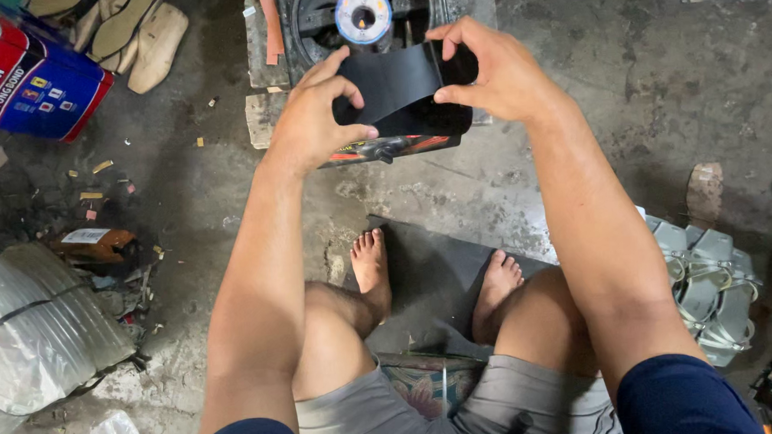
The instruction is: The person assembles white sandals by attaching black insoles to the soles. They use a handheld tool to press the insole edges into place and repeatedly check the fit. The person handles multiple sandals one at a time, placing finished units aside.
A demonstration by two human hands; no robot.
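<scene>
Concrete floor (571, 87) is pretty open on my right. My left hand (312, 116) and right hand (492, 69) pinch opposite edges of a black sheet (398, 91), just above a round machine (360, 18).

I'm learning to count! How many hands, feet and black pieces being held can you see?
Hands: 2, left hand and right hand
Feet: 2, left foot and right foot
Black pieces held: 1, black sheet, gripped by both hands
Total: 5
</scene>
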